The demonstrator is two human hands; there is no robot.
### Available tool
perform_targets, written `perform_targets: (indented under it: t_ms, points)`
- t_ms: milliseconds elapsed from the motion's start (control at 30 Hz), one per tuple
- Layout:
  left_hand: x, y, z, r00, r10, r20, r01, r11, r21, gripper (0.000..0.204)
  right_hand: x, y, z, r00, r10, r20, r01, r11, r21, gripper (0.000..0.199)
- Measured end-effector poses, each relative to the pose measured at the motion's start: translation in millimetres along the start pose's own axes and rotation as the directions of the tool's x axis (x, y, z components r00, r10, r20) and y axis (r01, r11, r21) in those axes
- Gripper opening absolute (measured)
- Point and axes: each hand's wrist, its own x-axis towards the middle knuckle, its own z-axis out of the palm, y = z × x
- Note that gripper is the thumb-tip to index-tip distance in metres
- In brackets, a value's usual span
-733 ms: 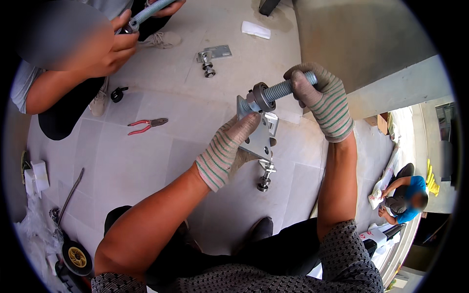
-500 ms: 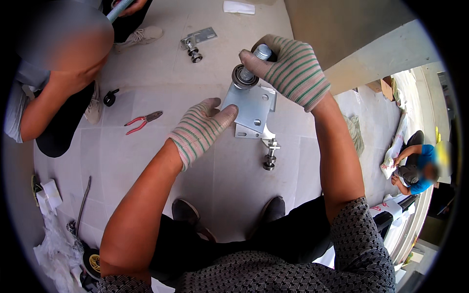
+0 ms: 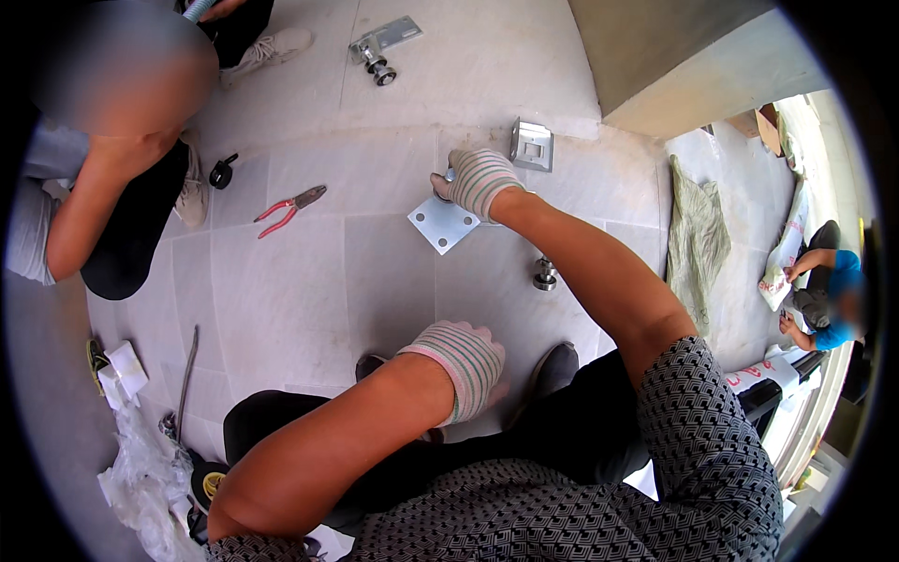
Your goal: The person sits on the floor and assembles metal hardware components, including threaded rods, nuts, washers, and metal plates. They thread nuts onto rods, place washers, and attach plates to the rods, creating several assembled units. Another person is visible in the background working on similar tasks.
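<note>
My right hand [image 3: 479, 183], in a striped knit glove, is closed around the threaded bolt [image 3: 450, 174] that stands on a square metal plate [image 3: 443, 226] with holes near its corners. That plate is at floor level, and the hand covers most of the bolt. My left hand [image 3: 459, 367], gloved alike, is over my knees, apart from the plate; its fingers are turned away and partly hidden. A roller fitting [image 3: 545, 273] lies on the floor beside my right forearm, which hides part of it.
Red-handled pliers [image 3: 292, 210] and a small black coil-like item [image 3: 222, 171] lie to the left. A metal bracket [image 3: 532, 145] and another roller bracket [image 3: 382, 56] are farther off. One person crouches at left, another sits far right. Green-grey cloth [image 3: 698, 244] lies at right.
My left hand has let go of the plate and drawn back toward my knees. The right hand has lowered the plate with its bolt toward the floor. The view has shifted slightly.
</note>
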Motion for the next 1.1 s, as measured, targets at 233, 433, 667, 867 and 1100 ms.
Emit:
perform_targets:
  t_ms: [233,433,667,867,1100]
  points:
    - [-11,-18,10,0.993,-0.072,-0.088,0.077,0.996,0.046,0.048,9,-8,17,0.997,0.029,0.075,-0.031,0.999,0.029,0.054]
    - [1,-23,11,0.992,-0.022,-0.121,0.031,0.997,0.069,0.048,6,2,23,0.981,0.153,0.116,-0.165,0.981,0.100,0.057]
    - [5,-16,5,0.997,-0.045,-0.056,0.048,0.997,0.053,0.048,13,29,-25,0.972,0.231,0.050,-0.232,0.893,0.386,0.061]
    - [15,-12,3,0.995,-0.041,-0.087,0.048,0.996,0.074,0.049,18,122,9,0.950,0.311,0.019,-0.264,0.769,0.583,0.046]
    - [26,-2,-3,0.992,-0.040,-0.116,0.054,0.991,0.120,0.046,-1,193,26,0.885,0.462,0.064,-0.375,0.623,0.687,0.039]
